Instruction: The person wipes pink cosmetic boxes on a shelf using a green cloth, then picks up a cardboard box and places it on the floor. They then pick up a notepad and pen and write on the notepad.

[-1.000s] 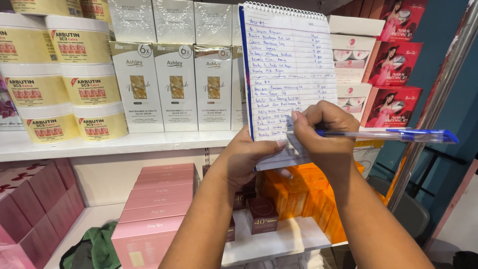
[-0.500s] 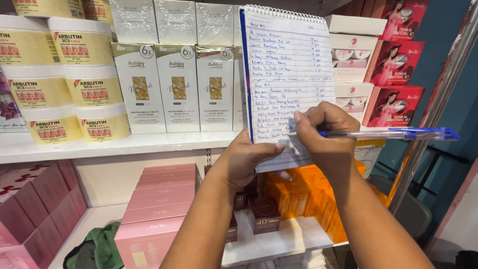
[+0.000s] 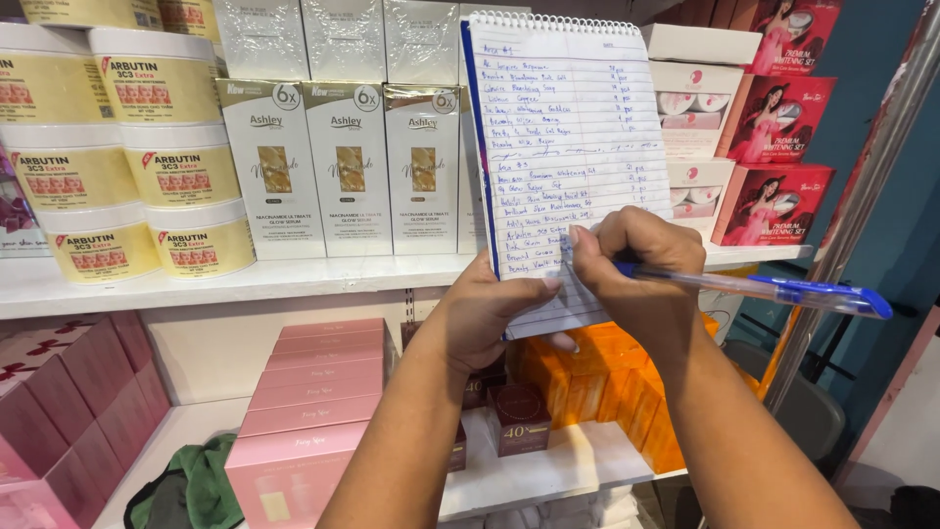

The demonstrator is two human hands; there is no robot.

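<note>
A spiral-bound lined notepad (image 3: 568, 127) covered in blue handwriting stands upright in front of the shelves. My left hand (image 3: 490, 313) grips its bottom edge, thumb across the lower lines. My right hand (image 3: 636, 264) is closed around a clear pen with a blue cap (image 3: 764, 288). The pen's tip rests on the lower part of the page and its capped end points right and slightly down.
A white upper shelf (image 3: 294, 279) carries stacked yellow cream tubs (image 3: 176, 171) and white-and-gold cartons (image 3: 348, 167). Red gift boxes (image 3: 774, 201) stand at the right. Below are pink boxes (image 3: 308, 402), orange packs (image 3: 597, 382) and a green cloth (image 3: 201, 485). A metal pole (image 3: 862, 196) leans at the right.
The pen's capped end has dipped lower while its tip stays on the lower page. The notepad has shifted slightly left. My left hand keeps its grip.
</note>
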